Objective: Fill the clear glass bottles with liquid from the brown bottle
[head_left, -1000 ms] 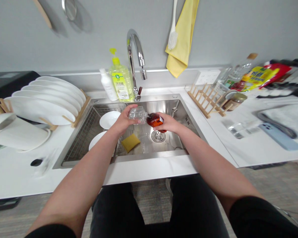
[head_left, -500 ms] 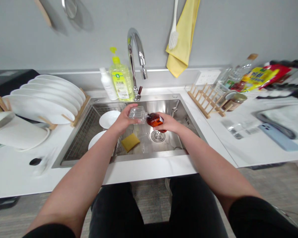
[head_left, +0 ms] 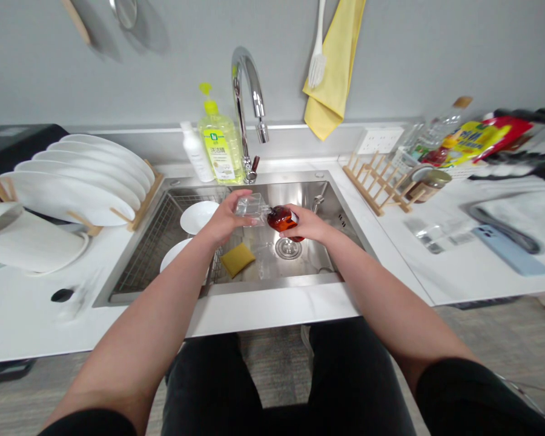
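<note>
Over the sink [head_left: 263, 290], my left hand [head_left: 226, 223] is closed round a clear, box-shaped container [head_left: 251, 208]. Gripped in my right hand [head_left: 307, 223] is an amber bottle [head_left: 281, 219], tipped on its side. Its dark neck points left and meets the mouth of the clear container; whether liquid passes between them I cannot make out. Below lies a yellow sponge [head_left: 238, 260] on the sink floor, with the round drain [head_left: 288, 247] to its right. White bowls [head_left: 195, 218] sit in the wire rack at the sink's left, partly behind my left forearm.
Behind the sink rise a chrome faucet [head_left: 249, 79], a dish soap bottle [head_left: 221, 148] and a white bottle [head_left: 196, 151]. White plates [head_left: 72, 188] stand in a rack at left. To the right are a wooden rack [head_left: 376, 188], a jar [head_left: 429, 186] and a blue phone [head_left: 508, 251].
The view has shifted very slightly. Both hands keep their hold on the clear container and the amber bottle in nearly the same place.
</note>
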Demonstrator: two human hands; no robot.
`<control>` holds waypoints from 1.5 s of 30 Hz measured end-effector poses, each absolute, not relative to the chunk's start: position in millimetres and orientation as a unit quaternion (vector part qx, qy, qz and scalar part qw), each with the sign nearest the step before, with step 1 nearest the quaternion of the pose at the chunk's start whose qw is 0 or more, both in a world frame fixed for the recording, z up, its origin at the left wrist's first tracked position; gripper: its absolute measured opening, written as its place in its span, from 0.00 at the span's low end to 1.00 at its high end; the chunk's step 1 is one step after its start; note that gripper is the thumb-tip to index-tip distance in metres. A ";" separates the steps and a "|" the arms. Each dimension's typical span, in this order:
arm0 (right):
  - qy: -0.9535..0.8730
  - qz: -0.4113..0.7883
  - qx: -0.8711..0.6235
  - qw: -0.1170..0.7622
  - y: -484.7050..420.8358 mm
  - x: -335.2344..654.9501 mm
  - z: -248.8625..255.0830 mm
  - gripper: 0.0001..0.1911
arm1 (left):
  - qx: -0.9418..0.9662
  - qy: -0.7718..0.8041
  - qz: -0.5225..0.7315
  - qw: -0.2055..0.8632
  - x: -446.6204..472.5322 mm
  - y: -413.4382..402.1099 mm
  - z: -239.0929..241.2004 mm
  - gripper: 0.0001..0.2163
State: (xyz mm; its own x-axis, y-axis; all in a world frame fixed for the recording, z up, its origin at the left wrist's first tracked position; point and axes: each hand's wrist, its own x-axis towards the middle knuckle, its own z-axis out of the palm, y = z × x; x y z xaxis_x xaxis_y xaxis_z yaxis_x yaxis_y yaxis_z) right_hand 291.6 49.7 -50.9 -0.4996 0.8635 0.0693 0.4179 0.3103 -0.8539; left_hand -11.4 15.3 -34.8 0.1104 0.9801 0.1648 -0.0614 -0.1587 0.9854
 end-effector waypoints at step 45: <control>-0.771 0.409 -0.408 0.269 49.9 291.6 -51.3 0.42 | 0.550 0.426 0.519 0.496 -11.5 17.1 -31.9 0.42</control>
